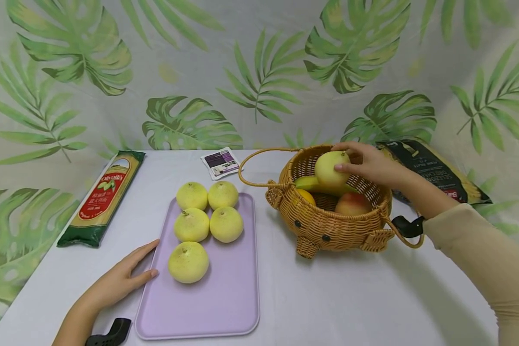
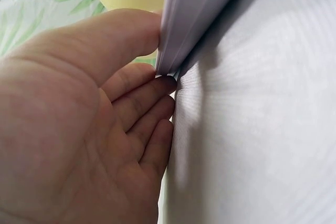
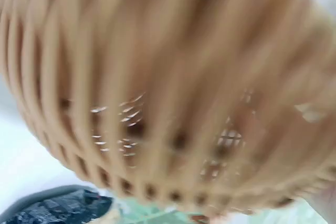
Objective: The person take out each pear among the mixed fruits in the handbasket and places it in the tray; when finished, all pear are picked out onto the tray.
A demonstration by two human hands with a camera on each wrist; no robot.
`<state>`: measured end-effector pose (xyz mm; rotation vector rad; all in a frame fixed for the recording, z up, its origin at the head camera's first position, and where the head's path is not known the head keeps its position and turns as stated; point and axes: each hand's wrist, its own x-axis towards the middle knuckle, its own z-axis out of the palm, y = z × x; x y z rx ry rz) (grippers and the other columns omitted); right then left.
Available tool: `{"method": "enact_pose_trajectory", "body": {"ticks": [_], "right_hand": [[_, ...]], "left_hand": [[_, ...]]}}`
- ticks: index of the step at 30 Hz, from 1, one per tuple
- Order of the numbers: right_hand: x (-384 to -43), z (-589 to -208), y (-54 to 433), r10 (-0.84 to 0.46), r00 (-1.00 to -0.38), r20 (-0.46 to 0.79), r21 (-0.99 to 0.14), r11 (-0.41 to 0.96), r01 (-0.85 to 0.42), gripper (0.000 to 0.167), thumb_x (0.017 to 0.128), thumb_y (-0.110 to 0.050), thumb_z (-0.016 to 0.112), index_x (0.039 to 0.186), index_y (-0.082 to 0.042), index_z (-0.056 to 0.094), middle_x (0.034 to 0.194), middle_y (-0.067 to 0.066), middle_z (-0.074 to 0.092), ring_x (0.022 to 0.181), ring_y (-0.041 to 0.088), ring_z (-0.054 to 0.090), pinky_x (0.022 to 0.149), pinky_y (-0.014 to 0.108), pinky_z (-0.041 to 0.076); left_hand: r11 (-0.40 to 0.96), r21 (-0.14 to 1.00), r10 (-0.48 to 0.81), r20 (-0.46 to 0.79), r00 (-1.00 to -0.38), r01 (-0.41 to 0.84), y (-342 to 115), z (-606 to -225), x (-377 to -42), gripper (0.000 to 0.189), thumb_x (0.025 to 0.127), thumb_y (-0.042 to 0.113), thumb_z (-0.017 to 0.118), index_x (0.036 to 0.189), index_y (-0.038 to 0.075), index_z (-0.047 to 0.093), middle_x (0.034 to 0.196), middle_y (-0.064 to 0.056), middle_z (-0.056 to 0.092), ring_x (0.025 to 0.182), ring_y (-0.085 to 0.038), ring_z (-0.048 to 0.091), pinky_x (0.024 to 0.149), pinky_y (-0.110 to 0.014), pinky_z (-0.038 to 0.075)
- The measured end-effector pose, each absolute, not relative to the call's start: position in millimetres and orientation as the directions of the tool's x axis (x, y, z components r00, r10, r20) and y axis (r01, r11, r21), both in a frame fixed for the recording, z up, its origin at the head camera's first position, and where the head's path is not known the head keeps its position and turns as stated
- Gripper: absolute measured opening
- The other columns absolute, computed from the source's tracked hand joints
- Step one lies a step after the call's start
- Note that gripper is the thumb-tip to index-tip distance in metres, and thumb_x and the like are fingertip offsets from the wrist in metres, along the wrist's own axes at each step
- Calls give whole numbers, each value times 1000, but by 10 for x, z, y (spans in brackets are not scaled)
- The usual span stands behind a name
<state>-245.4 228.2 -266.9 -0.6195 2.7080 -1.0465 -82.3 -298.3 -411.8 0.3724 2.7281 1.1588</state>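
My right hand [image 1: 367,163] reaches into the wicker basket [image 1: 324,226] and grips a pale yellow-green pear [image 1: 330,169] between thumb and fingers. Under that pear, inside the basket, lie a banana [image 1: 308,183], a peach-like red and orange fruit [image 1: 353,204] and part of an orange-yellow fruit [image 1: 306,196]. In the right wrist view the blurred wicker wall [image 3: 157,77] hides the hand's work. My left hand [image 1: 117,281] rests at the left edge of the lilac tray [image 1: 225,307], its thumb against the rim [image 2: 176,24]. Several similar pears [image 1: 188,262] sit on the tray.
A red and green Olivoilà packet [image 1: 104,197] lies left of the tray. Behind it is a small white and purple sachet [image 1: 221,163]. A black pasta bag [image 1: 432,168] lies behind the basket at right, and the looped handle [image 1: 246,168] sticks out toward the tray.
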Motion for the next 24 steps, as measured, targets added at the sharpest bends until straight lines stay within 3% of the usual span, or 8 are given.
{"method": "enact_pose_trajectory", "body": {"ticks": [2,6,10,15,24], "right_hand": [[-2376,-2588,2281,-414,-910,9,-709,639,-297,54,88,-31,57,134,-12,38,124,18,43,116,39,41,87,53,37],[-2209,-2452,2267,-362,-930,54,-767,582,-271,52,89,-30,57,135,-16,37,132,15,35,116,36,43,80,36,47],[-2024,-2381,2184,-350,-926,142,-816,488,-310,49,88,-22,58,133,-18,40,133,8,34,113,26,47,72,22,48],[-1783,-2429,1960,-409,-876,256,-859,320,-401,47,86,-8,60,130,-13,45,126,6,42,104,18,51,74,24,48],[-1409,-2766,1371,-533,-775,339,-865,148,-480,48,78,-1,68,122,-6,51,119,8,43,106,25,47,82,34,47]], "left_hand": [[672,723,284,-47,-958,164,-2985,-4120,-822,66,86,31,60,140,11,30,140,-20,29,127,-43,20,95,-61,18],[677,718,282,-49,-958,163,-2988,-4115,-817,66,86,32,60,141,12,30,140,-20,29,127,-43,20,95,-61,18],[680,713,283,-45,-958,168,-2989,-4105,-813,66,86,31,60,140,11,30,139,-21,29,126,-44,21,95,-61,19],[678,716,283,-43,-958,168,-2990,-4104,-809,66,86,30,60,140,10,30,139,-21,29,126,-44,21,95,-61,18],[675,717,287,-38,-957,174,-2989,-4134,-823,66,86,31,61,141,12,30,139,-21,30,126,-43,21,95,-61,19]]}}
